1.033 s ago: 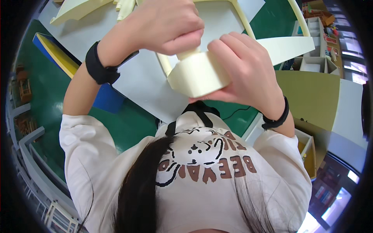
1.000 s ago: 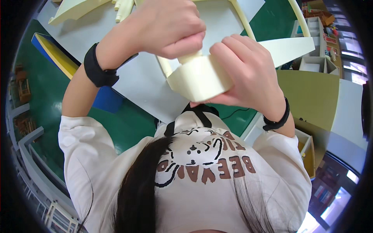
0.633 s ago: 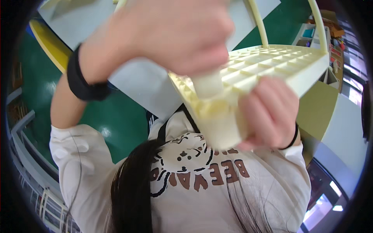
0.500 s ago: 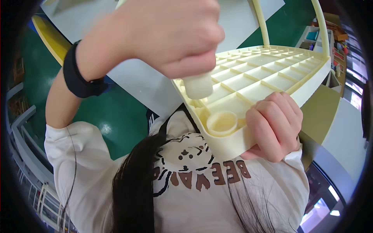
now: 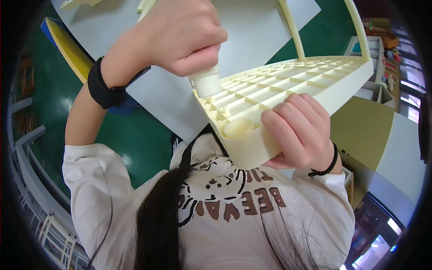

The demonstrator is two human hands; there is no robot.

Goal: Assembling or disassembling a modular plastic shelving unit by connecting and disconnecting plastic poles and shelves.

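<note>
My left hand [image 5: 189, 40] is closed around a cream plastic tube [image 5: 207, 84]. Its wide end points down at the near left corner of a cream plastic shelf panel [image 5: 252, 150]; I cannot tell whether they touch. The panel is tilted, with its ribbed underside up. A round socket [image 5: 238, 128] sits at the near corner, close to my chest. My right hand [image 5: 302, 130] grips the panel's near right edge, fingers over the top and thumb below. Two cream tubes [image 5: 292, 29] rise from the far end of the panel.
A pale grey table [image 5: 162, 105] lies beyond the panel, with more cream plastic pieces [image 5: 81, 3] on its far part. At the left is a yellow and blue board [image 5: 67, 49]. On the right stand shelves [image 5: 389, 67] with small items and an olive-sided cabinet [image 5: 364, 130].
My left hand and the tube have shifted left and slightly up. The panel and my right hand have moved left and up too, and the panel's near corner socket now shows more edge-on.
</note>
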